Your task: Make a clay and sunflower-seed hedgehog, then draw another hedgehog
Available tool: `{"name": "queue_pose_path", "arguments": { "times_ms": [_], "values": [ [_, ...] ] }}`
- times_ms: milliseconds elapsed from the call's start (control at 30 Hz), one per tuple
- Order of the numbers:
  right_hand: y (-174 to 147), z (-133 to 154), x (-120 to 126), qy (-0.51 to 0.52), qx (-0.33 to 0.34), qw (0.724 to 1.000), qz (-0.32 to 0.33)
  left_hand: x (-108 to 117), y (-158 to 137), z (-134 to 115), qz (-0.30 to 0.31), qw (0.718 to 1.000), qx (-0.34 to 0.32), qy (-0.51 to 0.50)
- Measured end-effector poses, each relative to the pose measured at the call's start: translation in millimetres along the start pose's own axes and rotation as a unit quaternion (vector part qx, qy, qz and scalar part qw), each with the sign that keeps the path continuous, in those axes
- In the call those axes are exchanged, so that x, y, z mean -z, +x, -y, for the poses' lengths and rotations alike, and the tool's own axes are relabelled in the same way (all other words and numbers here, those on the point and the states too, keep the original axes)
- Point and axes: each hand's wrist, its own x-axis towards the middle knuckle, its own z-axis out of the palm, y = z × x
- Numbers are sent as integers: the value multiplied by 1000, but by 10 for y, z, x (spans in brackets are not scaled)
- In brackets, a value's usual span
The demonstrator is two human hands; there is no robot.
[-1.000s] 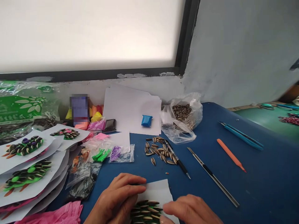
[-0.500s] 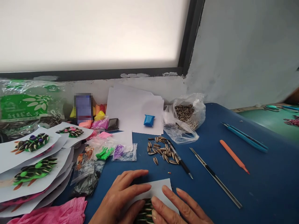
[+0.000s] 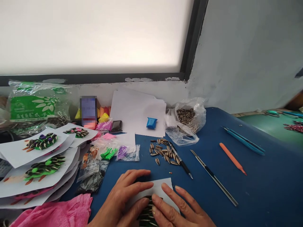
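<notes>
At the lower middle, a white paper sheet [image 3: 166, 182] lies on the blue table under both hands. Rows of striped sunflower seeds [image 3: 148, 216] on dark green clay cover part of it. My left hand [image 3: 125, 198] rests on the sheet's left side, fingers stretched out and thumb against the seeds. With fingers spread, my right hand [image 3: 182, 208] touches the seeds' right side with its fingertips; its other fingers lie over the paper. Both hands hide much of the seed piece. Beyond them is a pile of loose sunflower seeds [image 3: 167, 153], beside a black pen [image 3: 183, 164].
Finished seed pictures [image 3: 42, 142] are stacked left, above a pink cloth [image 3: 59, 211]. Clay packets [image 3: 127, 153] and a blue packet [image 3: 151, 123] lie behind. A bag of seeds [image 3: 187, 116], a craft knife [image 3: 215, 179], an orange marker [image 3: 233, 159] and blue tweezers [image 3: 243, 140] are right.
The view has shifted slightly, so the left-hand items appear farther right. Both hands stay at the seed piece, with the right fingertips moved slightly over it.
</notes>
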Motion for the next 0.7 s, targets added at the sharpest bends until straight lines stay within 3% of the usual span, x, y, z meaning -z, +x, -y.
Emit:
{"name": "queue_pose_path", "arguments": {
  "times_ms": [100, 167, 267, 367, 433, 533, 700],
  "values": [
    [-40, 69, -135, -10, -28, 999, -29, 85, 19, -134, 8, 1000, 27, 0],
    [-76, 134, -269, -9, -96, 988, -117, 105, 35, -172, 17, 1000, 16, 15],
    [-113, 185, -383, -10, -109, 987, -114, 68, 57, -136, 16, 998, -4, 56],
    [-95, 131, -285, -11, -77, 993, -91, -18, 64, -39, 31, 996, -30, 82],
    [-60, 65, -153, -15, -20, 999, -28, -74, 58, 20, 30, 994, -48, 94],
    [-11, -1, -10, -33, 7, 999, -22, -124, 43, 68, 33, 992, -59, 108],
    [-19, 34, -63, -48, 24, 999, -10, -114, 43, 46, 37, 991, -56, 114]
  ]
}}
